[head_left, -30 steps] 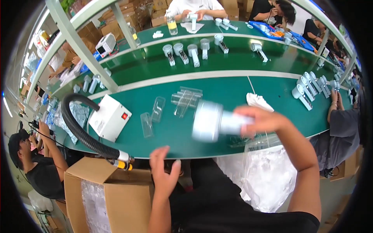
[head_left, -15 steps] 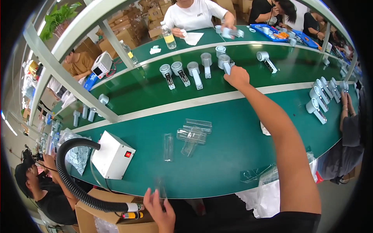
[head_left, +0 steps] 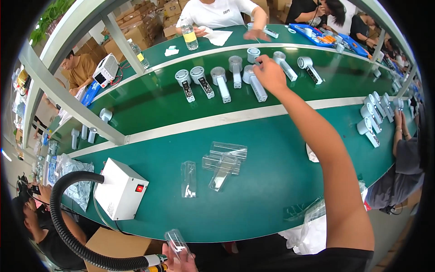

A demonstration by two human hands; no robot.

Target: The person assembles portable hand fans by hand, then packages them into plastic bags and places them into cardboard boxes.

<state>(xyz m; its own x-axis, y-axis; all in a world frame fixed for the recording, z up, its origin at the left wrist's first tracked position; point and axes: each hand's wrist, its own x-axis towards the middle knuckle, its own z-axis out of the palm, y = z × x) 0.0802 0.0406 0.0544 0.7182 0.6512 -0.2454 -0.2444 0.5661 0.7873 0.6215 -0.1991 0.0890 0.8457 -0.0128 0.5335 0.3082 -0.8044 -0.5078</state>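
Note:
At the lower edge my left hand (head_left: 179,262) has its fingers wrapped round a clear plastic cover (head_left: 176,240). My right hand (head_left: 271,75) reaches out over the raised green shelf, thumb and fingers closing at the handle of a pale grey round-headed housing (head_left: 253,55); most of that handle is hidden behind the hand. Similar housings lie close by: one with a plain handle (head_left: 257,86) below the fingers, another (head_left: 284,65) just right of them. More form a row to the left, two with dark parts along their handles (head_left: 186,90).
Several clear covers (head_left: 224,163) lie on the green bench. A white box (head_left: 121,188) with a black hose (head_left: 56,204) stands left, above a cardboard carton (head_left: 115,245). Frame posts cross the left side. Co-workers sit opposite (head_left: 217,16), left and right; more housings (head_left: 369,129) lie right.
My left hand has come to hold a clear cover, raised at the bench edge. My right hand has let go of one housing and shifted to the one behind it. The view has shifted slightly.

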